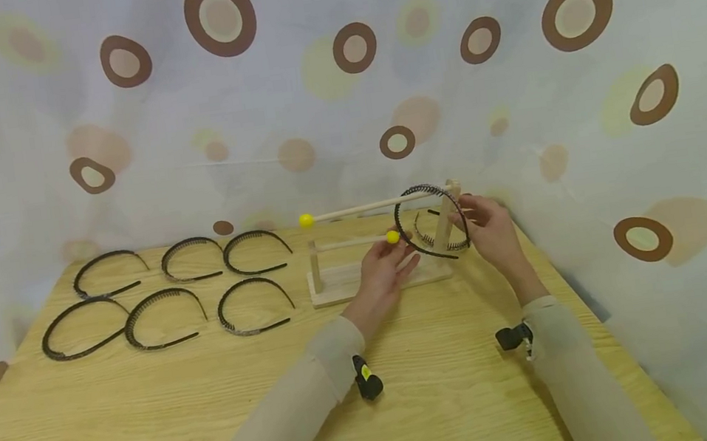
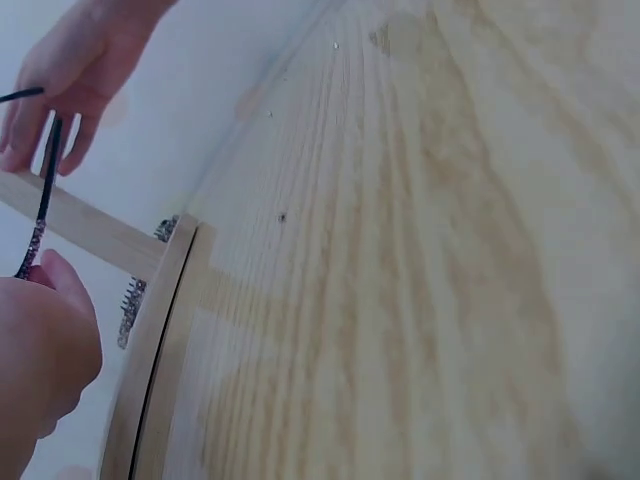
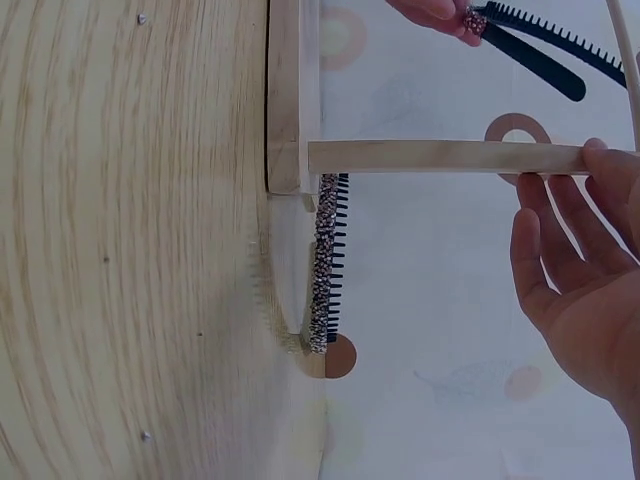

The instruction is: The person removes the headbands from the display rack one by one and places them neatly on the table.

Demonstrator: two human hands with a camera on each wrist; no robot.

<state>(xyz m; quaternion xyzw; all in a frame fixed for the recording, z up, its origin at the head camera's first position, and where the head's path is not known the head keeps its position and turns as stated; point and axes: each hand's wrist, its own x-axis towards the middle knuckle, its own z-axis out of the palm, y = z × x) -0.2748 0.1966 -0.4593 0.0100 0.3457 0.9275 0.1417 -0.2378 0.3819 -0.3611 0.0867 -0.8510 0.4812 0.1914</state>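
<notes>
My left hand (image 1: 387,268) pinches a black toothed headband (image 1: 398,226) that is around the upper rod (image 1: 359,208) of a wooden stand. In the right wrist view, the beaded part of this headband (image 3: 475,20) lies between the left fingertips. The right hand (image 1: 489,229) grips the stand's upright post (image 3: 450,157) between thumb and fingers. Behind that post is another headband (image 3: 325,265) with a beaded band and teeth; the post and base partly hide it. Yellow balls cap the upper rod and the lower rod (image 1: 350,243).
Several black headbands (image 1: 165,318) lie in two rows on the left of the wooden table (image 1: 152,426). The stand's base (image 1: 335,286) rests near the table's back edge. A patterned cloth (image 1: 283,95) hangs behind and along the right side.
</notes>
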